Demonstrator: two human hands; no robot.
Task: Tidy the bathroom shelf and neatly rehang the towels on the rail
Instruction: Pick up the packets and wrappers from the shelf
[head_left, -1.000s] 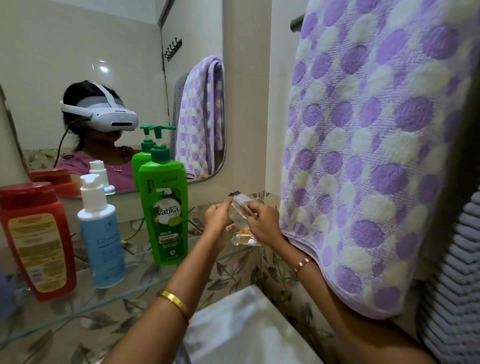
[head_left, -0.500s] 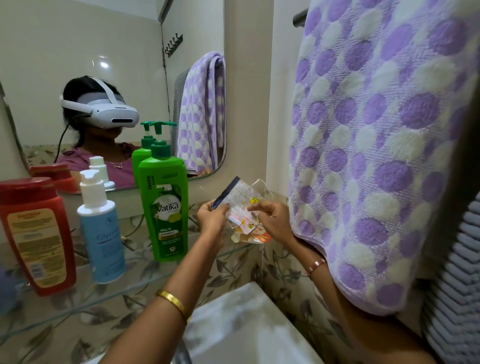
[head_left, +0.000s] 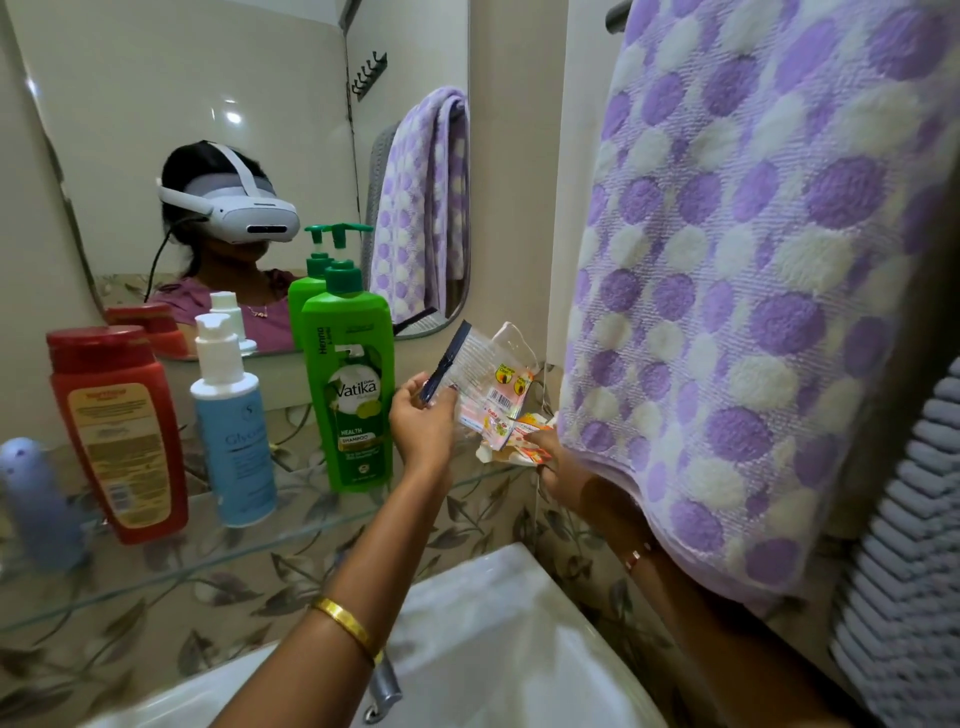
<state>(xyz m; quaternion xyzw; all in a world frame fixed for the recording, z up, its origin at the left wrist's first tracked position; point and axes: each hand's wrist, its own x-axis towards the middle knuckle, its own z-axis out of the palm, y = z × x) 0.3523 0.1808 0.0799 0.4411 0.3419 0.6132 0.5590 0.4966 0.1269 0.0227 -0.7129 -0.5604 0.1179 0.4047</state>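
Change: clear packet (head_left: 480, 371) now lifted higher above the shelf end than half a second ago, tilted with its dark strip toward 11 o'clock; right hand dropped lower, down at the orange wrappers.
Spotted towel (head_left: 753, 291): thick looped terry, purple and white dots on lilac, draped over the dark rail (head_left: 618, 15) at 1 o'clock, lower hem covering the right forearm.
Grey towel (head_left: 904, 587): ribbed weave, hanging at 4 o'clock, just beside the spotted one.
Mirror (head_left: 156, 104): rounded corners, above the shelf at 10 o'clock, reflecting a person in a white headset.
Sink (head_left: 493, 623): white glossy basin at 6 o'clock, below the shelf.
Glass shelf (head_left: 156, 577): clear pane, green edge, leaf-patterned tile showing through.
Red bottle (head_left: 117, 431): flat-sided plastic, yellow label, at 9 o'clock.
Green bottle (head_left: 348, 395): glossy pump bottle, mid-shelf, just left of the left hand.
Blue bottle (head_left: 231, 421): cylindrical, white pump top, between red and green.
Left hand (head_left: 423, 426): grip clamped on the clear packet at its dark strip.
Right hand (head_left: 558, 467): grip closed on the orange wrappers (head_left: 524, 449), crinkled foil, at the shelf's right end.
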